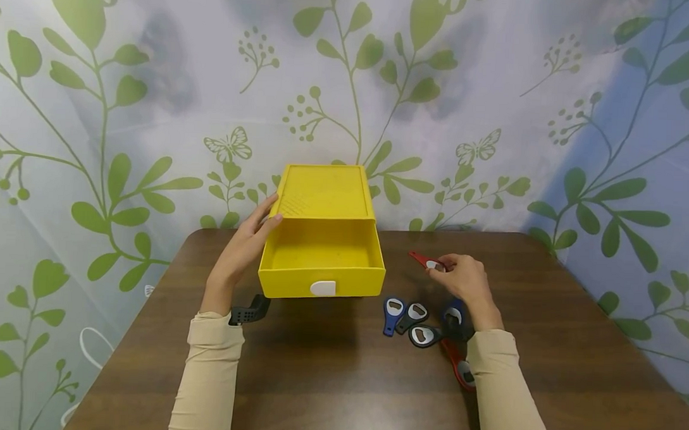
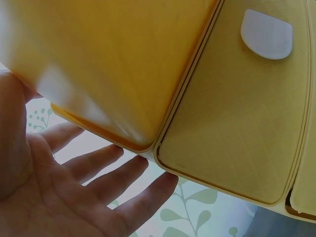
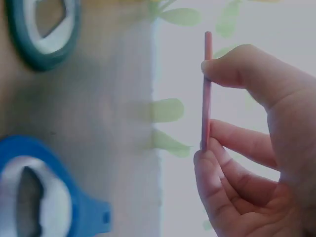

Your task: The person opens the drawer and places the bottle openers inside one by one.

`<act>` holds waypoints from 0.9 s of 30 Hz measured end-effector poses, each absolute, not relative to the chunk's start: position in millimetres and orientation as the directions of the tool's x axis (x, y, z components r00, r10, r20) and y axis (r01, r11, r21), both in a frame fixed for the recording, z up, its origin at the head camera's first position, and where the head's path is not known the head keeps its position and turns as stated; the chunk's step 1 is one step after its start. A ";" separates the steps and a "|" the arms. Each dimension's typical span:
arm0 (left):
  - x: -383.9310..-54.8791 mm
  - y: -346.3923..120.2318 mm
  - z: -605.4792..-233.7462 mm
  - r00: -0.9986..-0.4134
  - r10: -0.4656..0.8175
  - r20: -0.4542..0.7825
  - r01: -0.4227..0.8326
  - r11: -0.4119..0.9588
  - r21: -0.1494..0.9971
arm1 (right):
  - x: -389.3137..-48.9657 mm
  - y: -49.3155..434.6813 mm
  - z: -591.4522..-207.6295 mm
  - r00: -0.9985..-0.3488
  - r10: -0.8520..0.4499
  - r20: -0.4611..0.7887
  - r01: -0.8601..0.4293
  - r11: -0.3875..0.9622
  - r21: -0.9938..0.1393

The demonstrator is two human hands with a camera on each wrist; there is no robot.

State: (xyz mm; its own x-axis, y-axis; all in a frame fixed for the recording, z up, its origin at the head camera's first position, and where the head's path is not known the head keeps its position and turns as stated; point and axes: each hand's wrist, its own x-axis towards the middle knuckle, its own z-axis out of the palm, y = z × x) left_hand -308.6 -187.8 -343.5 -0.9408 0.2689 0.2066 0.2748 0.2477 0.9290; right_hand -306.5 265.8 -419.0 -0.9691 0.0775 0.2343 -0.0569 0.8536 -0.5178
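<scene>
A yellow drawer unit (image 1: 328,190) stands on the table, its top drawer (image 1: 350,283) pulled out with bare yellow floor showing inside. My left hand (image 1: 243,243) lies along the unit's left side, fingers stretched out; in the left wrist view the fingertips (image 2: 170,180) touch the unit's edge. To the right of the drawer, my right hand (image 1: 468,286) pinches a red bottle opener (image 1: 419,258) between thumb and fingers above the table. The right wrist view shows this bottle opener (image 3: 207,98) edge-on.
Several bottle openers lie near the right forearm: a blue one (image 1: 389,325), dark ones (image 1: 411,335) and another red one (image 1: 452,353), partly overlapping. The brown table (image 1: 315,391) meets a leaf-patterned curtain (image 1: 210,134) behind. A white cable (image 1: 89,351) hangs at the left.
</scene>
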 end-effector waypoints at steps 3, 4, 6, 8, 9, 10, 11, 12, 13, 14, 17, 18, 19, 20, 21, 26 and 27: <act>-308.7 -188.0 -343.3 -0.942 0.265 0.205 0.272 0.244 0.931 | -304.0 261.9 -407.9 -0.955 0.075 0.288 -0.087 0.854 -0.513; -308.6 -187.9 -343.2 -0.942 0.267 0.205 0.272 0.241 0.932 | -302.9 260.5 -404.2 -0.949 0.075 0.305 -0.097 0.853 -0.513; -308.5 -187.7 -343.3 -0.943 0.266 0.202 0.268 0.238 0.934 | -300.1 257.7 -396.5 -0.940 0.075 0.333 -0.117 0.846 -0.520; -308.6 -187.5 -343.5 -0.942 0.267 0.203 0.268 0.237 0.934 | -296.5 254.4 -388.1 -0.931 0.074 0.358 -0.138 0.835 -0.532; -308.7 -187.4 -343.6 -0.942 0.268 0.203 0.268 0.236 0.934 | -294.8 252.7 -384.1 -0.927 0.074 0.368 -0.147 0.831 -0.537; -308.8 -187.3 -343.8 -0.942 0.269 0.203 0.268 0.235 0.934 | -292.7 250.8 -379.9 -0.923 0.075 0.377 -0.154 0.827 -0.541; -309.0 -187.2 -343.9 -0.941 0.270 0.204 0.269 0.234 0.934 | -290.7 249.0 -375.8 -0.919 0.077 0.388 -0.161 0.823 -0.545; -309.1 -187.1 -344.0 -0.941 0.271 0.204 0.270 0.234 0.934 | -288.7 247.0 -371.8 -0.913 0.078 0.400 -0.169 0.820 -0.547; -309.4 -187.3 -344.3 -0.940 0.271 0.206 0.271 0.232 0.934 | -286.6 244.8 -367.7 -0.908 0.078 0.412 -0.178 0.819 -0.546; -309.5 -187.5 -344.5 -0.940 0.272 0.207 0.272 0.231 0.934 | -284.6 242.6 -363.8 -0.902 0.077 0.425 -0.187 0.816 -0.546; -309.6 -187.5 -344.5 -0.940 0.271 0.206 0.271 0.229 0.935 | -277.1 234.6 -352.6 -0.885 0.076 0.460 -0.215 0.808 -0.548; -309.6 -187.4 -344.3 -0.941 0.271 0.205 0.270 0.229 0.935 | -274.3 231.4 -348.9 -0.880 0.073 0.469 -0.224 0.806 -0.547; -309.6 -187.3 -344.2 -0.941 0.270 0.205 0.269 0.228 0.936 | -271.4 228.1 -345.2 -0.876 0.071 0.477 -0.233 0.804 -0.547; -309.1 -187.1 -343.7 -0.941 0.269 0.204 0.268 0.227 0.936 | -268.5 224.6 -341.8 -0.873 0.069 0.484 -0.241 0.801 -0.549; -308.9 -187.1 -343.5 -0.941 0.269 0.204 0.267 0.226 0.937 | -265.8 220.9 -338.4 -0.868 0.066 0.491 -0.250 0.799 -0.548; -307.9 -187.1 -343.1 -0.944 0.261 0.203 0.264 0.223 0.938 | -254.5 204.0 -326.0 -0.848 0.039 0.529 -0.305 0.780 -0.546; -308.1 -187.4 -343.4 -0.943 0.262 0.204 0.265 0.225 0.938 | -253.1 201.2 -324.7 -0.844 0.032 0.535 -0.318 0.774 -0.547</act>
